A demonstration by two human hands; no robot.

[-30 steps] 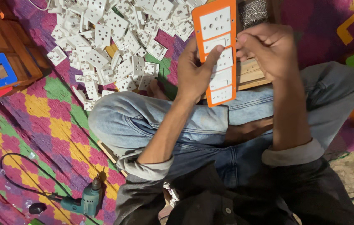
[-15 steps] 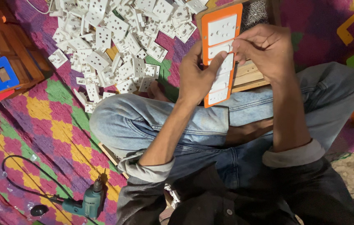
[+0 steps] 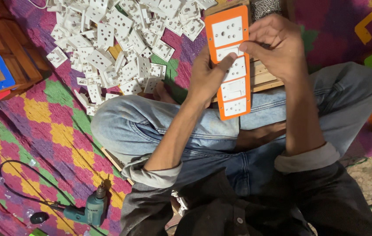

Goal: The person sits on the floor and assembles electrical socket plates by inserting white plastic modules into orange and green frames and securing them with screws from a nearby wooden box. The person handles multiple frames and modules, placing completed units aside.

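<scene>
Floor workspace: you sit cross-legged on a patchwork mat of purple, yellow and green diamonds (image 3: 54, 131). Landmark is the long orange plastic switchboard plate with white socket and switch modules (image 3: 232, 61), held up over your knees, long axis running away from you, tilted slightly. Your left hand (image 3: 207, 76) grips the plate's left edge, thumb across its face, fingers wrapped behind. Your right hand (image 3: 277, 46) sits at the plate's right edge near the upper middle, fingers (image 3: 249, 46) pinched together on a white module; what's between them, can't tell. Both hands touch the plate; the right is the one on the module. Left of the plate: heap of loose white plastic socket modules (image 3: 116, 43). Far lower left of it: teal electric drill with black cord (image 3: 87, 209).
</scene>
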